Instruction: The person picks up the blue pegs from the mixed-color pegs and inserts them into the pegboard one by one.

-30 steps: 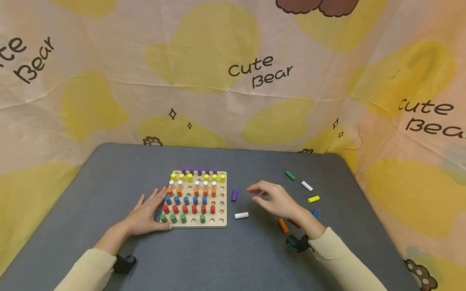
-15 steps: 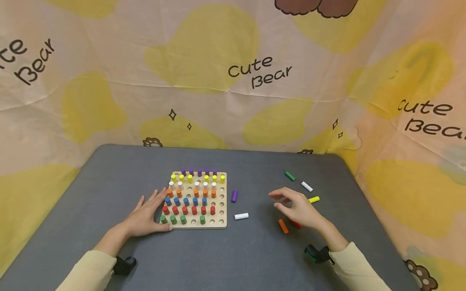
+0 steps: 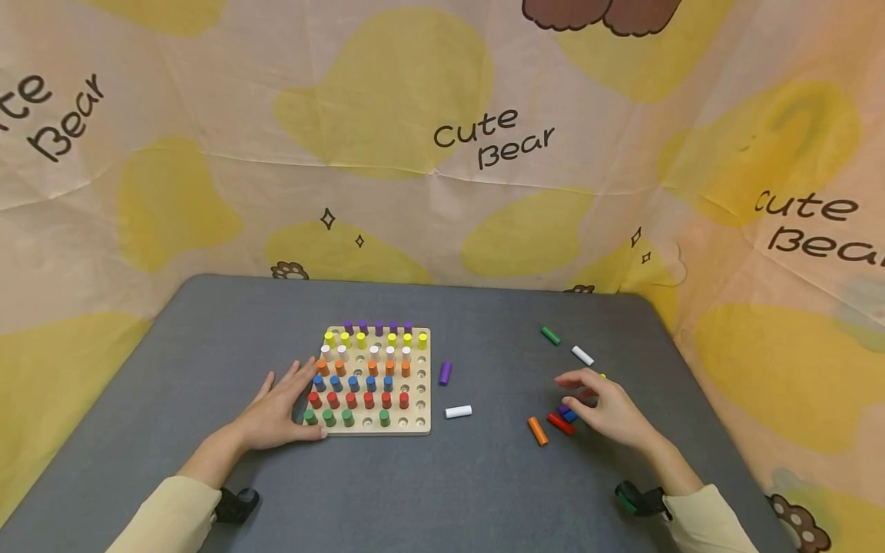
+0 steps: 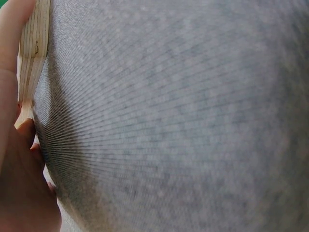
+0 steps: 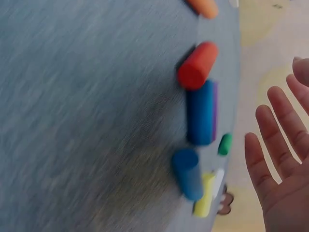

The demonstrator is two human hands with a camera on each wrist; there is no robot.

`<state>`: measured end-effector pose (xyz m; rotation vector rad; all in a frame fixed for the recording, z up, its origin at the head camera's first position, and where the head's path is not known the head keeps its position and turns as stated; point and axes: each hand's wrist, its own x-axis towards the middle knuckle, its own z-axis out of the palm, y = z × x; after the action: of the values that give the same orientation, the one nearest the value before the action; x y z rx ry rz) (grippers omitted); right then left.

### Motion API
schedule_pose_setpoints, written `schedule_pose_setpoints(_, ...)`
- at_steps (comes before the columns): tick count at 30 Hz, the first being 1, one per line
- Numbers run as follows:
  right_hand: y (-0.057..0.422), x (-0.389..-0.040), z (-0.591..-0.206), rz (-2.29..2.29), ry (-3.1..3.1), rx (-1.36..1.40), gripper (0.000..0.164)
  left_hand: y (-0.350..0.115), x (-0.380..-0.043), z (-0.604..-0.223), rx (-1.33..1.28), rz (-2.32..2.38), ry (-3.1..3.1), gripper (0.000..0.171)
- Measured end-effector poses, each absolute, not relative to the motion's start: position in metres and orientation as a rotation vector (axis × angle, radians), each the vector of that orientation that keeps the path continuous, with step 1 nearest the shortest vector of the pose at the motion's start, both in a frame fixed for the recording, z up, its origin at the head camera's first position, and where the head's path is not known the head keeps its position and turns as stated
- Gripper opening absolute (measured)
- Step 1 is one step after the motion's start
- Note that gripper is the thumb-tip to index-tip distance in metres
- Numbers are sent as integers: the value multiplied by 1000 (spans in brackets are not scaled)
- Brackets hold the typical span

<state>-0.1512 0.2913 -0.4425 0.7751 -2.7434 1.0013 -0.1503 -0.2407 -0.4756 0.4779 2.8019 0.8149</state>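
Observation:
My left hand (image 3: 276, 411) rests along the left side of a wooden pegboard (image 3: 373, 432), fingers spread, thumb at its front corner. Rows of coloured pegs stand in the board, with some bare holes among them. In the left wrist view the board's edge (image 4: 36, 38) shows beside that hand. My right hand (image 3: 611, 407) hovers over loose pegs with loosely bent fingers, holding nothing. By its thumb lie a red peg (image 3: 561, 424) and a blue peg (image 5: 200, 113) with a purple peg (image 5: 215, 111) behind it. Another blue peg (image 5: 187, 171) and a yellow peg (image 5: 204, 195) are mostly hidden from the head view.
An orange peg (image 3: 537, 432) lies left of the red one. Farther back are a green peg (image 3: 550, 336) and a white peg (image 3: 582, 355). Right of the board lie a purple peg (image 3: 445, 374) and a white peg (image 3: 458, 412). Printed cloth (image 3: 387, 153) surrounds the grey table (image 3: 207, 346).
My right hand has moved right, from near the purple peg beside the board to over the loose pegs. The left hand and the board have stayed put.

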Motion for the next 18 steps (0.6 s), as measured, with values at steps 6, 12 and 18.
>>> schedule_pose_setpoints(6,304,-151,-451,904,-2746,745,26,-241,-149,-476,479,823,2808,113)
schedule_pose_setpoints(12,311,-153,-461,850,-2770,744,25,-241,-148,-475,490,831,2814,113)
schedule_pose_setpoints(18,314,-155,-466,847,-2777,808,26,-241,-149,-476,490,825,2817,114)
